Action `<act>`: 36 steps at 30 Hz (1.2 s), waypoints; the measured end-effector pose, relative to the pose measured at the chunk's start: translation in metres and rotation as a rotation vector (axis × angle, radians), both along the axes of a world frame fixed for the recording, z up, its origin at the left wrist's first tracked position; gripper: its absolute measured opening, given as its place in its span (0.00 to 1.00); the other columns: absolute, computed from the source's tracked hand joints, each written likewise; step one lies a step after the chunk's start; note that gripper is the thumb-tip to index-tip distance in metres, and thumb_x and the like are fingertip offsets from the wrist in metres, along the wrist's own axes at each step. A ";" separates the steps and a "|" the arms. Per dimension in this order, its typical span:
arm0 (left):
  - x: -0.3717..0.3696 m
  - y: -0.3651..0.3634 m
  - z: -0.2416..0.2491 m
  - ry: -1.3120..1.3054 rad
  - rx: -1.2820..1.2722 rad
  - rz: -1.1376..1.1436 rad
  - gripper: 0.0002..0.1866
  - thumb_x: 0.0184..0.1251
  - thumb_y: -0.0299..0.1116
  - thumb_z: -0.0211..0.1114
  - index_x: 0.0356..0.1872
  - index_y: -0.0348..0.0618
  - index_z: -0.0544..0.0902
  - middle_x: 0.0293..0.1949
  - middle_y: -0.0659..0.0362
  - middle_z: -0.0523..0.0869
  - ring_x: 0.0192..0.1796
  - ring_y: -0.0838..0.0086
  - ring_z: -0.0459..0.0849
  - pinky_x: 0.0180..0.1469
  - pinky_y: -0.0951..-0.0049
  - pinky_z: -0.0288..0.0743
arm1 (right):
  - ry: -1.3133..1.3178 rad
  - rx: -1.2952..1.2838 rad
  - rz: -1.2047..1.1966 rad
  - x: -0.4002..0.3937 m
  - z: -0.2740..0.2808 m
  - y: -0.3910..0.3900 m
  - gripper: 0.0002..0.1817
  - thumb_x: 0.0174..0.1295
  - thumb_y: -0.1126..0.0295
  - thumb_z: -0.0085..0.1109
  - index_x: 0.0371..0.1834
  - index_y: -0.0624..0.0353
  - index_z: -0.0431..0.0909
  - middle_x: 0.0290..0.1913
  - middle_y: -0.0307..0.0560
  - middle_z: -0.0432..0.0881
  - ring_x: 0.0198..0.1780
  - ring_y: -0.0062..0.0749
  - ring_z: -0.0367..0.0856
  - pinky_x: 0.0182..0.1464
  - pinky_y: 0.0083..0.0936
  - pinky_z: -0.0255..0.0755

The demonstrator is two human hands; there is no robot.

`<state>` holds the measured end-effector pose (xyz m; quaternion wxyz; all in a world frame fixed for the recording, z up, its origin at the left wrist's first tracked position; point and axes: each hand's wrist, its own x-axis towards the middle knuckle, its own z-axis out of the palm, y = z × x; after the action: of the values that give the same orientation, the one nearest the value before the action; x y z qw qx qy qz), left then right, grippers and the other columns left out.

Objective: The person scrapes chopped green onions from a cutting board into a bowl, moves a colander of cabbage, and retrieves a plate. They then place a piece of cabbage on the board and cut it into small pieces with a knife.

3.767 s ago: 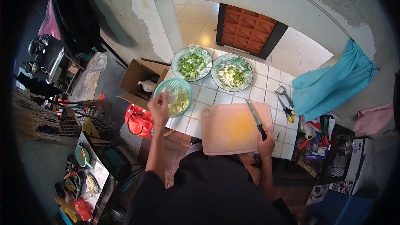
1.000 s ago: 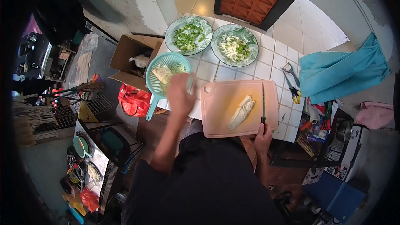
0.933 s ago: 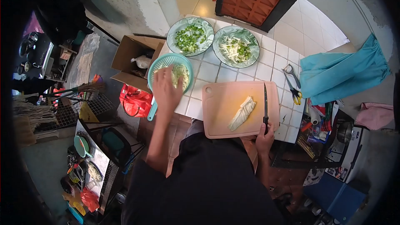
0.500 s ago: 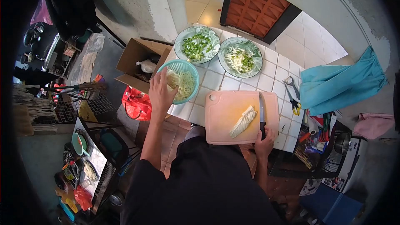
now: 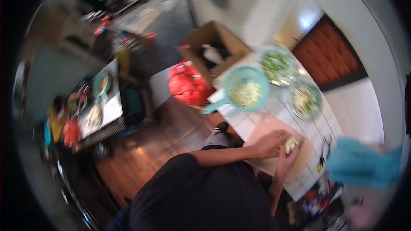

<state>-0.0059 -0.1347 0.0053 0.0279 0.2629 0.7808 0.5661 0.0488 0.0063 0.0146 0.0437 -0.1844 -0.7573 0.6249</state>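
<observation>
Over the pink cutting board [image 5: 262,127] both hands meet around a pale, leafy vegetable piece [image 5: 291,144] that looks like folded cabbage. My left hand [image 5: 271,143] closes on it from the left. From below, my right hand [image 5: 287,158] grips the same piece. Motion blur smears the fingers, and I cannot make out the knife. Beyond the board stands a turquoise strainer [image 5: 228,79] with pale shreds inside. Two glass-like plates are behind it: one plate [image 5: 293,75] bears chopped greens, the other plate [image 5: 317,110] bears pale strips with greens.
An open cardboard box [image 5: 203,36] and a red plastic bag [image 5: 188,83] are left of the tiled table [image 5: 332,124]. Scissors [image 5: 321,163] lie at its right, near a hanging turquoise cloth [image 5: 364,162]. Another table [image 5: 112,102] with bowls stands far left.
My left hand has left the strainer and joined my right hand at the cabbage piece. My right hand has moved off the knife handle. The view has turned and blurred.
</observation>
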 end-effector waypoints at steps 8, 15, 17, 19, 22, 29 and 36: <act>0.005 -0.073 0.025 0.300 -0.191 0.311 0.38 0.62 0.36 0.68 0.73 0.41 0.64 0.67 0.42 0.71 0.69 0.48 0.70 0.68 0.50 0.65 | -0.139 0.333 0.279 -0.027 0.014 0.018 0.33 0.66 0.70 0.63 0.72 0.71 0.62 0.68 0.61 0.72 0.67 0.45 0.73 0.69 0.35 0.66; -0.005 -0.197 0.069 0.211 -0.723 1.095 0.38 0.63 0.51 0.69 0.67 0.38 0.69 0.60 0.42 0.77 0.67 0.48 0.72 0.68 0.50 0.65 | -0.141 0.315 0.559 -0.041 -0.004 0.040 0.29 0.66 0.66 0.64 0.68 0.67 0.70 0.55 0.55 0.79 0.55 0.44 0.78 0.61 0.37 0.69; -0.003 -0.211 0.063 -0.300 -0.733 0.909 0.29 0.69 0.55 0.62 0.56 0.37 0.79 0.47 0.41 0.86 0.54 0.48 0.84 0.55 0.51 0.76 | -0.076 0.650 0.526 -0.043 0.012 0.029 0.26 0.64 0.65 0.65 0.64 0.64 0.74 0.53 0.55 0.78 0.54 0.48 0.76 0.59 0.39 0.70; -0.002 -0.215 0.037 -0.300 -0.595 0.885 0.26 0.70 0.54 0.61 0.51 0.38 0.81 0.39 0.43 0.87 0.46 0.48 0.86 0.49 0.51 0.77 | 0.015 0.716 0.504 -0.049 0.016 0.030 0.25 0.64 0.66 0.65 0.63 0.64 0.75 0.53 0.55 0.78 0.55 0.48 0.76 0.57 0.39 0.70; -0.001 -0.207 0.024 -0.303 -0.375 0.852 0.23 0.72 0.52 0.59 0.41 0.38 0.84 0.31 0.43 0.87 0.38 0.47 0.87 0.42 0.50 0.78 | 0.088 0.742 0.430 -0.051 0.029 0.026 0.21 0.64 0.67 0.64 0.59 0.63 0.77 0.54 0.53 0.78 0.55 0.46 0.75 0.53 0.37 0.71; 0.048 -0.170 0.042 -0.266 -0.072 1.006 0.21 0.76 0.45 0.55 0.33 0.35 0.82 0.29 0.40 0.84 0.33 0.43 0.83 0.37 0.48 0.74 | 0.152 0.281 0.511 -0.039 0.038 -0.032 0.13 0.73 0.69 0.54 0.56 0.61 0.79 0.47 0.46 0.82 0.39 0.27 0.77 0.41 0.23 0.71; 0.120 -0.190 0.061 -0.303 0.482 0.973 0.15 0.82 0.39 0.50 0.37 0.37 0.71 0.25 0.60 0.73 0.28 0.78 0.72 0.31 0.70 0.69 | -0.360 -0.668 0.869 0.001 0.064 -0.193 0.25 0.79 0.52 0.43 0.66 0.59 0.70 0.53 0.45 0.81 0.48 0.25 0.78 0.51 0.25 0.72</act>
<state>0.1140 -0.3248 0.0662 -0.1857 -0.2128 0.6480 0.7073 0.0502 -0.1864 0.0785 -0.4074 0.0364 -0.5205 0.7495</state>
